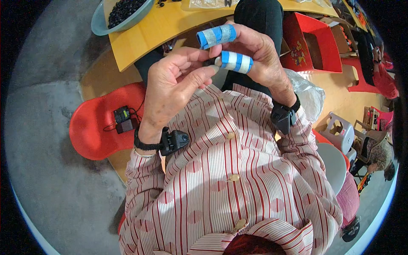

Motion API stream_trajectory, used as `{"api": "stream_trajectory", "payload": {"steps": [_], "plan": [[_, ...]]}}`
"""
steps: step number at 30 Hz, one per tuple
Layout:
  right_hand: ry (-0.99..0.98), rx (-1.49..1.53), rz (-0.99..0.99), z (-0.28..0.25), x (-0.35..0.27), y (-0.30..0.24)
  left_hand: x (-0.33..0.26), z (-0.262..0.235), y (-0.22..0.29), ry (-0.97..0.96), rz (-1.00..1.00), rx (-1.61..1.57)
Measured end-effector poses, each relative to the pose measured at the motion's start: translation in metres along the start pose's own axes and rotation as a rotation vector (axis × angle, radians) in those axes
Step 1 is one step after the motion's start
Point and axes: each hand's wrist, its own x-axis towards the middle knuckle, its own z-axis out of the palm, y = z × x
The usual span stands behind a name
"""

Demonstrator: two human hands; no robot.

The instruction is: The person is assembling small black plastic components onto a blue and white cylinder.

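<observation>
At frame centre top we count two hands: left hand (176,83) loosely curled, grip holding nothing; right hand (261,57) with two taped fingers (234,62), grip undeterminable. One bowl (98,24) sits on the worktop (144,32), upper left.

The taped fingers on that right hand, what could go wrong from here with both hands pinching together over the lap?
The right hand has blue-and-white tape wrapped round two fingertips, which probably dulls its grip, so anything small pinched against the left hand might slip. Whatever drops would likely land on the striped shirt or the floor, away from the yellow table. The bowl of dark beads sits near the table edge and could be knocked.
</observation>
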Motion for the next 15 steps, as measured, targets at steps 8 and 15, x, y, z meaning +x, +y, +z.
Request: {"api": "stream_trajectory", "payload": {"steps": [8, 15], "plan": [[0.02, -0.153, 0.028, 0.001, -0.002, 0.003, -0.001, 0.0, -0.011, 0.059, 0.108, 0.075], [0.046, -0.207, 0.028, 0.005, 0.0, 0.0, -0.001, -0.001, -0.019, 0.118, 0.221, 0.141]]}}
